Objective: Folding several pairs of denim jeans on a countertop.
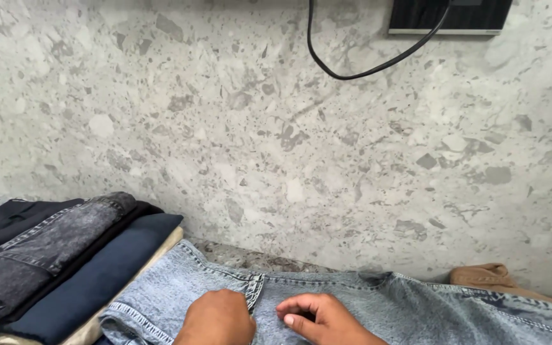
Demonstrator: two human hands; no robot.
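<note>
A pair of light blue jeans [365, 300] lies spread across the counter along the bottom of the view. My left hand [217, 317] rests as a loose fist on the denim right beside a stitched seam. My right hand [324, 318] presses on the fabric just to the right, fingers curled inward and pinching or gathering a bit of cloth. The two hands are a few centimetres apart. The wrists are cut off by the bottom edge.
A stack of folded clothes [65, 262] sits at the left: dark grey jeans on top, navy and cream pieces below. A tan garment [487, 276] lies at the right. Behind stands a speckled stone wall [276, 140] with a black cable [352, 70] and a dark outlet panel [448, 16].
</note>
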